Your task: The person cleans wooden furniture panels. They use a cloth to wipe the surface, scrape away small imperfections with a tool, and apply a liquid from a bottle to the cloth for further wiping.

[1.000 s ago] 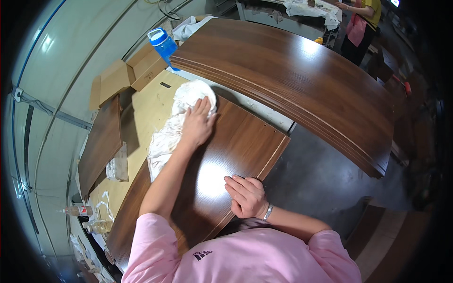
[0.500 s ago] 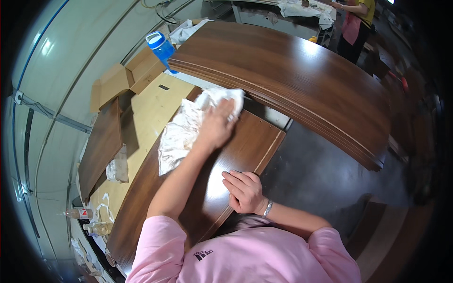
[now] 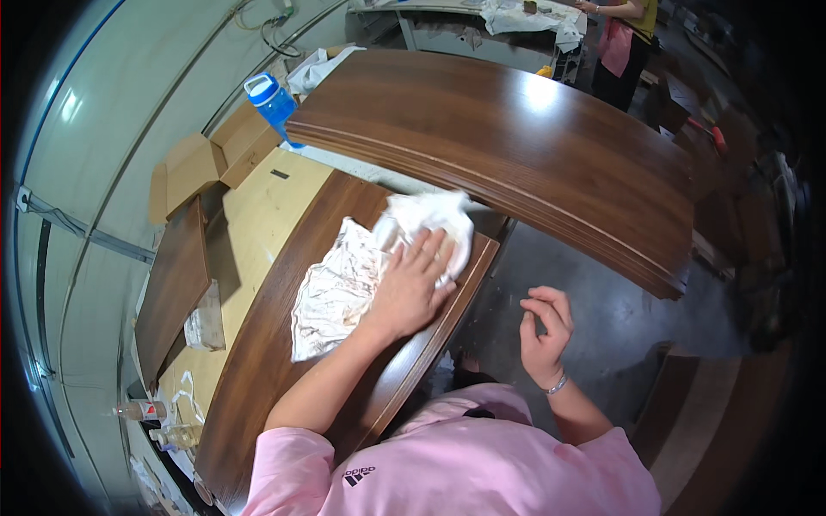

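My left hand (image 3: 411,288) lies flat on a white, brown-stained cloth (image 3: 340,297), fingers spread and pressing it to a dark brown wooden panel (image 3: 267,378). A whiter, bunched part of the cloth sits under and ahead of the fingertips, close to the panel's far end. Raised beside the panel's right edge, over the grey floor, is my right hand (image 3: 548,335). Its fingers are loosely bent, with a gap to the thumb and nothing between them. A bracelet (image 3: 557,383) circles that wrist.
A stack of brown wooden panels (image 3: 499,129) stands just beyond. To the left are a blue bottle (image 3: 274,105), an open cardboard box (image 3: 194,168), a pale board (image 3: 267,206), a leaning brown panel (image 3: 176,292) and plastic bottles (image 3: 142,411). Another person (image 3: 621,47) stands at the far right.
My left hand and the cloth have moved right and nearer, toward the panel's right edge. My right hand has lifted away from the panel's edge to the right, and its fingers have parted from the thumb.
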Demonstrator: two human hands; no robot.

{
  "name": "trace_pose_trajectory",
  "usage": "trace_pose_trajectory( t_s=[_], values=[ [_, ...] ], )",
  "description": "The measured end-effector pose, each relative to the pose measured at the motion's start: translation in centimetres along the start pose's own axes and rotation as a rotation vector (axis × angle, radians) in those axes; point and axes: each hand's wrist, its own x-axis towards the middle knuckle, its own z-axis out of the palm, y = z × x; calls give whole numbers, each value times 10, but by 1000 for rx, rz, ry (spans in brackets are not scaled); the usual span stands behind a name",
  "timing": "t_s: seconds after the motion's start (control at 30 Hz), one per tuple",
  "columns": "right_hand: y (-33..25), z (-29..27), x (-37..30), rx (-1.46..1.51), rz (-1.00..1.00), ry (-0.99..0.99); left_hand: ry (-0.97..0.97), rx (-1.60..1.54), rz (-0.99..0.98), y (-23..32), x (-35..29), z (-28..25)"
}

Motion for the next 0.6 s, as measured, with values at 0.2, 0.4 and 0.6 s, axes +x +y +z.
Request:
trace_pose_trajectory(
  t_s=[0.2, 0.4, 0.6],
  values=[
    [18, 20, 36, 134, 85, 82, -69, -41, 245, 33, 9, 7],
    [6, 44, 74, 171, 33, -85, 125, 119, -393, -138, 14, 0],
    [5, 91, 107, -153, 15, -425, 56, 206, -373, -90, 67, 8]
  ],
)
